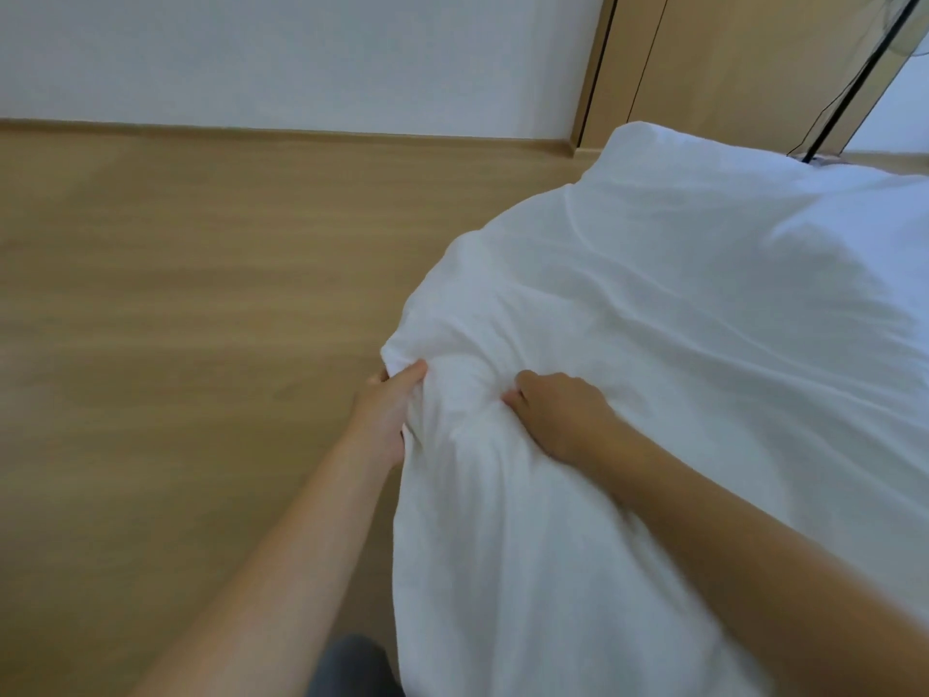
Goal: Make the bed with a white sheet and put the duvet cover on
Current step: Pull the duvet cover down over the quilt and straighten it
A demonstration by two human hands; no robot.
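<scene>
Left hand: your left hand grasps the near-left corner of the white duvet cover. The thumb lies on top of the fabric and the fingers are tucked out of sight beneath the fold.
Right hand: your right hand is just beside the left, back of the hand facing up. Its fingers are curled into the fabric and pinch a bunch of it, with creases radiating from the grip.
Gap between hands: a raised hump of gathered fabric sits between your two hands.
Duvet cover position: it fills the right half of the view, running from your hands to the upper right. Its surface is puffy and lightly wrinkled. Below your hands, the near edge hangs down toward the bottom of the view.
Bed under the cover: hidden, so you cannot tell what lies beneath.
Far corner: it is rounded and sits close to the wooden panels.
Floor: a light wood-grain floor covers the left half of the view, beside the hanging edge.
Wall: a white wall meets the floor at a wooden skirting board.
Upper right: a thin black pole slants across the panels, with its lower end behind the cover.
Bottom edge: a dark trouser leg shows between your forearms.
</scene>
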